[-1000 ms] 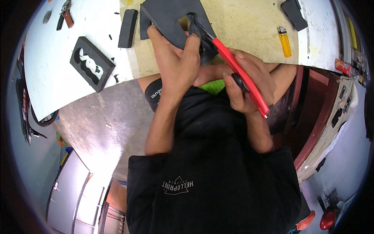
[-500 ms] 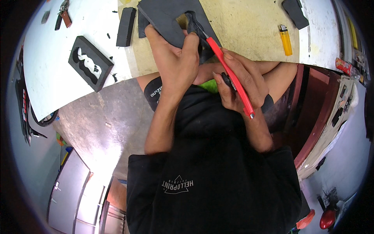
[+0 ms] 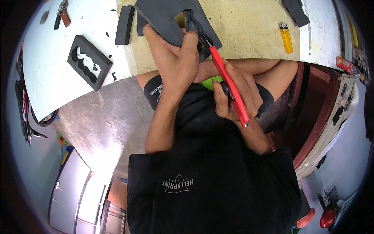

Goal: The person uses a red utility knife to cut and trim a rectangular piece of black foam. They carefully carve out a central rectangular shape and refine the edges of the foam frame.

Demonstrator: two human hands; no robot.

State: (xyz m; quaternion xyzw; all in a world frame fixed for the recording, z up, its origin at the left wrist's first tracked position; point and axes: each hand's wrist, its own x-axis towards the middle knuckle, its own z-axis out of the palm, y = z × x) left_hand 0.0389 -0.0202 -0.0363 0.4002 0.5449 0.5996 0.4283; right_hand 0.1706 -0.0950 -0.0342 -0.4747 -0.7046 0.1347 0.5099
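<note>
1. Foam sheet [image 3: 161, 17], dark grey, sits over the yellowish board [image 3: 249, 35] near the table's front edge, right in front of the person; a curved hole opens through it, with board colour showing inside.
2. Left hand [image 3: 175, 60] is clamped on the sheet's near edge; its thumb presses on top beside the hole, while most of the other 4 fingers are hidden underneath, so I cannot tell how they lie.
3. Right hand [image 3: 243, 87] has its fingers closed around a red cutter knife [image 3: 233, 87]; the thumb is by the black slider [image 3: 224, 88]; the knife slants up toward the sheet, its tip end at the dark cut beside the hole; I cannot tell how deep the blade goes.
4. Left of the sheet, a dark strip [image 3: 124, 25] lies near it; farther left, a dark block [image 3: 86, 70] with a wavy cut-out rests on the white table [image 3: 46, 74].
5. Right of the sheet, well apart, lie a yellow lighter [image 3: 286, 39] and 1 dark offcut [image 3: 295, 12].
</note>
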